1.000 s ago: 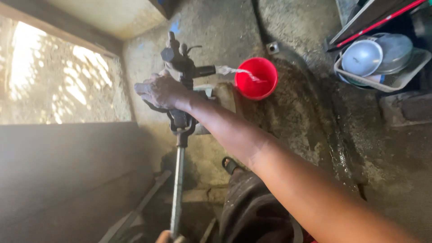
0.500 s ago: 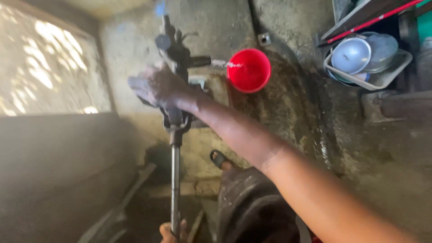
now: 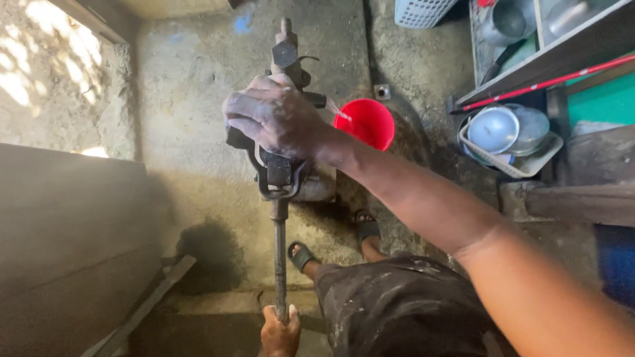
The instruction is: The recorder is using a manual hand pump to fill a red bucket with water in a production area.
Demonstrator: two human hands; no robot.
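The right hand [image 3: 274, 122] was wrapped around the top of a dark, rusty iron hand pump [image 3: 286, 66], with its fingers curled tight over the pump's head. The left hand [image 3: 279, 330] was much lower down, close to the person's body, and it was closed around the end of the long grey metal handle bar [image 3: 280, 258]. The bar ran in a straight line from the left hand up to the pump head under the right hand, so the long way of the bar went away from the person, from near to far. The left hand was the one nearer the free end of the bar, and the right hand was the one nearer the pump's top. Just beside the right hand, on its far right side, sat a round red plastic bucket [image 3: 370, 122] on the grey concrete floor [image 3: 198, 86]. A thin stream of water [image 3: 338, 112] went from the pump's spout toward the bucket. Below the right hand, the person's two feet in dark sandals [image 3: 301, 254] stood on the floor near the pump's base. Far off to the right of the right hand there was a pale plastic basin [image 3: 522, 162] with shiny metal bowls [image 3: 493, 129] stacked in it. Above that hung a wooden shelf [image 3: 562, 59] with more metal pots. A long red stick [image 3: 549, 82] lay along the shelf's edge.
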